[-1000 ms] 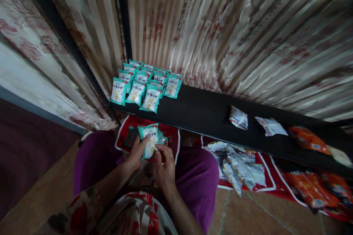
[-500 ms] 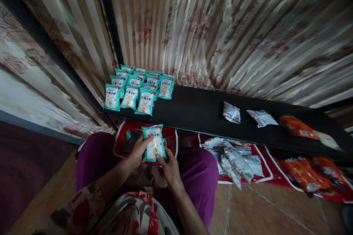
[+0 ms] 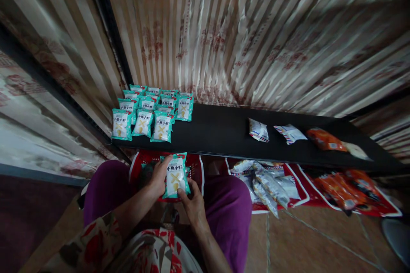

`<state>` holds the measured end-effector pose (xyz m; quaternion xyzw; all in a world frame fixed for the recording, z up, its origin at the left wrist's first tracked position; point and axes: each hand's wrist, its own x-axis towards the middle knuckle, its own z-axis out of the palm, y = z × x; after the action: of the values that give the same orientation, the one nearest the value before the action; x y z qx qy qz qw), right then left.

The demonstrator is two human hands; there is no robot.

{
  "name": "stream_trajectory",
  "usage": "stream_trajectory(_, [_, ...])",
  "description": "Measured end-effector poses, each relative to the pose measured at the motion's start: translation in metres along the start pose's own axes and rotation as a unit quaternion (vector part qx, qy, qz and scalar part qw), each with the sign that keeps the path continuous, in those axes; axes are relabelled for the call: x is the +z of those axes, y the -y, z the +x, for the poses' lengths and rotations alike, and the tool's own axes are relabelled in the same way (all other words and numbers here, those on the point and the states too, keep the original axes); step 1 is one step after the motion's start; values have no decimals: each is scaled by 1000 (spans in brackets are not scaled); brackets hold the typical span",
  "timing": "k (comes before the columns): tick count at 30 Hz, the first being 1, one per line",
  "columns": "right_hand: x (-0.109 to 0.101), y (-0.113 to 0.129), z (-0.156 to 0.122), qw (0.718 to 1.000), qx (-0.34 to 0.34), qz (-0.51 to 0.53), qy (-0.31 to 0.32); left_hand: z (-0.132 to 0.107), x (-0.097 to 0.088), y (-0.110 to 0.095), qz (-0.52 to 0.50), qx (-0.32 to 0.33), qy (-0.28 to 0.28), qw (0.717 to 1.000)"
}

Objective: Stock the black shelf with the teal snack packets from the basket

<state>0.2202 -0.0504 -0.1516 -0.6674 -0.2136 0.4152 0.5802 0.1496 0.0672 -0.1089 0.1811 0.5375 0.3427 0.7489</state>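
Between my two hands is a teal and white snack bag (image 3: 174, 175), its printed front facing up toward me. My left hand (image 3: 159, 177) grips its left side, and my right hand (image 3: 193, 201) pinches its lower right edge with the thumb on the front. Below the bag is a red basket (image 3: 200, 175) with more teal packaging partly hidden inside. Ahead, several matching teal snack bags (image 3: 142, 123) stand in close rows at the left end of a black shelf (image 3: 218, 130).
Farther right on the shelf lie white striped bags (image 3: 259, 129) and an orange bag (image 3: 326, 139). Beneath it stand a red basket of silvery bags (image 3: 272, 185) and another of orange bags (image 3: 341, 190). A striped curtain (image 3: 211, 30) hangs behind; a dark post (image 3: 110, 25) rises at the left.
My left hand has shifted up along the bag's left edge, its thumb now near the top. The bag is still in both hands. The view has swung slightly, shifting the shelf leftward.
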Motion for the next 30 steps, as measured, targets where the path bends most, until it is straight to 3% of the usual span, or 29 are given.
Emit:
stream_trajectory(4, [-2, 0, 3, 999, 14, 0, 51, 2, -2, 1, 13, 18, -14, 1000])
stream_trajectory(9, [-9, 15, 8, 984, 55, 24, 165, 3, -9, 2, 51, 38, -39, 997])
stream_trajectory(16, [-9, 41, 11, 968, 86, 69, 227, -5, -8, 2, 108, 65, -25, 992])
stream_trajectory(21, [-6, 38, 12, 968, 90, 70, 222, -4, -7, 3, 104, 63, -19, 992])
stream_trajectory(26, [-6, 32, 19, 972, 94, 70, 203, -1, -10, 1, 112, 37, 32, 993])
stream_trajectory(30, [-11, 37, 30, 978, 88, 57, 179, -4, -12, -3, 165, 58, 70, 982])
